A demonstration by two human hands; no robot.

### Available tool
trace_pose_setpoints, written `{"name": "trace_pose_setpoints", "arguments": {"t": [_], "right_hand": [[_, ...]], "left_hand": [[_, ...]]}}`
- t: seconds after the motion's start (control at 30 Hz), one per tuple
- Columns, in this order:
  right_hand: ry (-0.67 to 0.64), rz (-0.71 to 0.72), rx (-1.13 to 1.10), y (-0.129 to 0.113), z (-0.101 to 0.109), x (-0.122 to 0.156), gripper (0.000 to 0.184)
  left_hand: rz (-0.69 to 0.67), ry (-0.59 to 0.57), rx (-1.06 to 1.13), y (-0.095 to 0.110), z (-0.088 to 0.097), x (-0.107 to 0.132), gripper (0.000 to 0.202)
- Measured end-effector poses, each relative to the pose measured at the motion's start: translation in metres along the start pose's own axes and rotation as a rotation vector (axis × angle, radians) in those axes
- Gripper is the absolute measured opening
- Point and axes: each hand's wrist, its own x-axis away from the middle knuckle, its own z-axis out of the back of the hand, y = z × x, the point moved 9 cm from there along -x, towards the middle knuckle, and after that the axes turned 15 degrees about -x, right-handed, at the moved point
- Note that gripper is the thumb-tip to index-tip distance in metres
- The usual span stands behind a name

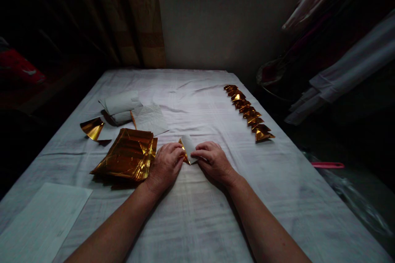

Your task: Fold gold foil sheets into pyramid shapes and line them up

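Observation:
A small sheet of gold foil paper (189,148), white side up with a gold strip folded along its left, lies between my hands at the middle of the table. My left hand (168,161) pinches its left edge, fingers closed together. On the opposite edge, the fingertips of my right hand (213,159) are closed on the paper too. Just left of my left hand sits a thick stack of gold foil sheets (125,156). Far right, a row of folded gold foil pieces (247,111) runs along the table edge.
Crumpled white paper (121,102) and a curled gold foil scrap (93,128) lie beyond the stack. A white sheet (43,218) rests front left on the cloth-covered table (197,222). Past the right edge are a pink handle (327,165) and hanging cloth (348,65).

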Motion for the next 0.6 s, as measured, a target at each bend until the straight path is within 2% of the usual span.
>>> {"name": "trace_pose_setpoints", "arguments": {"t": [0.23,0.43,0.6], "right_hand": [[0.007,0.025,0.018,0.003,0.004,0.002,0.02],[-0.019,0.034,0.019,0.005,0.001,0.002,0.013],[0.002,-0.032,0.054,0.008,0.0,-0.005,0.009]], "left_hand": [[-0.09,-0.038,-0.04,0.015,0.002,0.002,0.013],[-0.029,-0.042,-0.081,0.017,0.002,0.002,0.008],[0.026,-0.039,-0.034,0.013,0.001,0.001,0.006]]}}
